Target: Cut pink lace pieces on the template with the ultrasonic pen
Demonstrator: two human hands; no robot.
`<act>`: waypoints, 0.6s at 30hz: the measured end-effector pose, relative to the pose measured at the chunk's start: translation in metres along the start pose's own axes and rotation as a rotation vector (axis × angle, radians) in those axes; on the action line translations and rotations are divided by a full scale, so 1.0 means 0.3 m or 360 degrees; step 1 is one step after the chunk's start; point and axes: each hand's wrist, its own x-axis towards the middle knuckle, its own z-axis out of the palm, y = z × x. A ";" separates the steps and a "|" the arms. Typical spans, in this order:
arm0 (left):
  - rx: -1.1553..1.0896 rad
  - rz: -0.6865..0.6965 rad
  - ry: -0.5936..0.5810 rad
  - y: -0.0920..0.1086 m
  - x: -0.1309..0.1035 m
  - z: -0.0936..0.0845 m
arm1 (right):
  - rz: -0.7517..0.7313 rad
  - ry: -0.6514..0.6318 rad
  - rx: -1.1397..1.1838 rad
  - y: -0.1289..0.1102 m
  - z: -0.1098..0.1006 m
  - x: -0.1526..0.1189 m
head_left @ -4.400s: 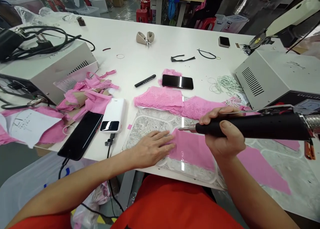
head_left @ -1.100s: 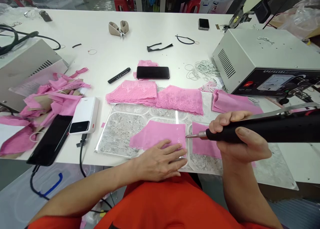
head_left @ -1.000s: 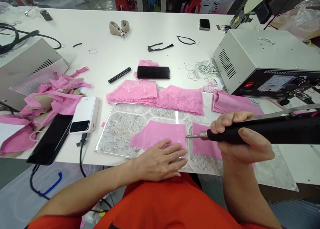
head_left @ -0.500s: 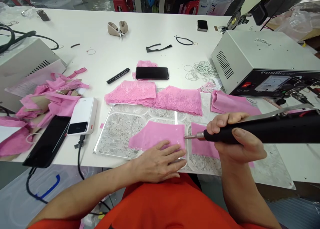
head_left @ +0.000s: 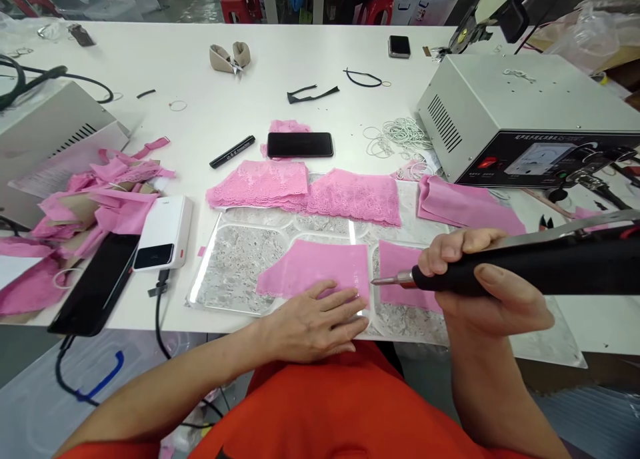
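My left hand lies flat, fingers spread, on the lower edge of a pink fabric piece over a clear template. My right hand is wrapped round a black handheld tool with a thin metal tip. That tip points left, near the right edge of the fabric under my left hand; whether it touches anything I cannot tell. A second pink piece lies beneath the tip and partly behind my right hand. Two pink lace pieces rest just beyond the template.
A grey control box stands at the right, another box at the left. A phone, a marker, a white power bank, a black device and folded pink fabric lie around the template.
My right hand and the tool have shifted slightly to the right and down, the tip moving a little off the fabric's right edge. My left hand stays on the fabric. The view has shifted slightly.
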 end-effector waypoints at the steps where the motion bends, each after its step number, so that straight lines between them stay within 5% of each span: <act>1: 0.0000 0.0002 0.0010 0.000 0.000 0.001 | -0.0002 0.0005 -0.0002 -0.002 -0.002 -0.008; 18: 0.0002 -0.0001 0.0021 -0.002 0.003 -0.004 | -0.0049 0.0003 -0.0082 0.013 0.008 -0.035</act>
